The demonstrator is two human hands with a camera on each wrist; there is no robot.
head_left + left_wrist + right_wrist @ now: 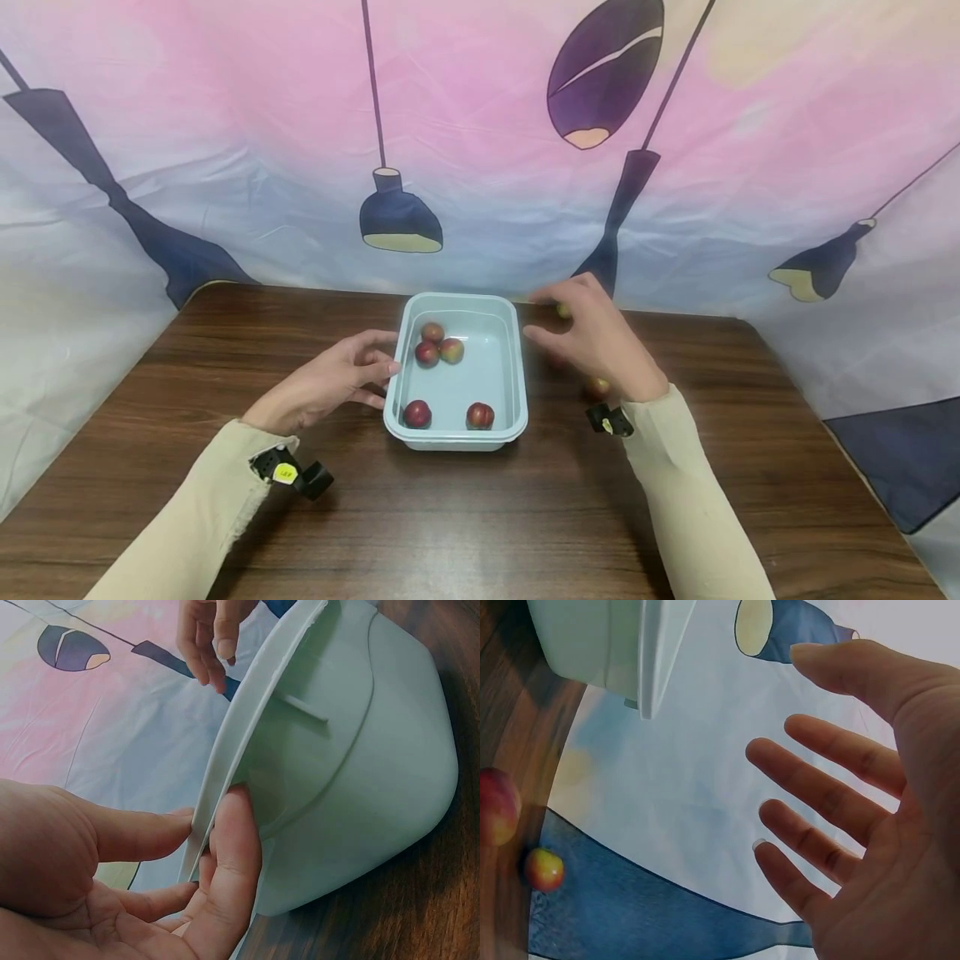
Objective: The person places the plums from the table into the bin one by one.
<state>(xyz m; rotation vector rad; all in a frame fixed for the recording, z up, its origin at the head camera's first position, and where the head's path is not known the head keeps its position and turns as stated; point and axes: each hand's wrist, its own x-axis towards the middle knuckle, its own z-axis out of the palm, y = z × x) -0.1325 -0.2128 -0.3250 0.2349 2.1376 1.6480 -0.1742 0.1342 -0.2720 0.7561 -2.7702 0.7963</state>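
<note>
My left hand (330, 379) is at the left side of a pale blue plastic tub (468, 379). In the left wrist view, its thumb and fingers pinch the tub's rim (244, 720). Inside the tub lie several small red and yellow-green plum-like fruits: a cluster near the far left (427, 353), a dark red one (417, 414) at the near left and another (480, 416) at the near right. To the right of the tub, my right hand (592, 333) hovers with nothing in its grasp. Its fingers are spread apart in the right wrist view.
Beneath and behind the right hand, more fruits sit on the brown wooden table (360, 517), one (597, 388) beside the wrist and a yellow-red one (544, 870) near the back edge. A printed cloth (480, 208) with lamp shapes hangs behind the table.
</note>
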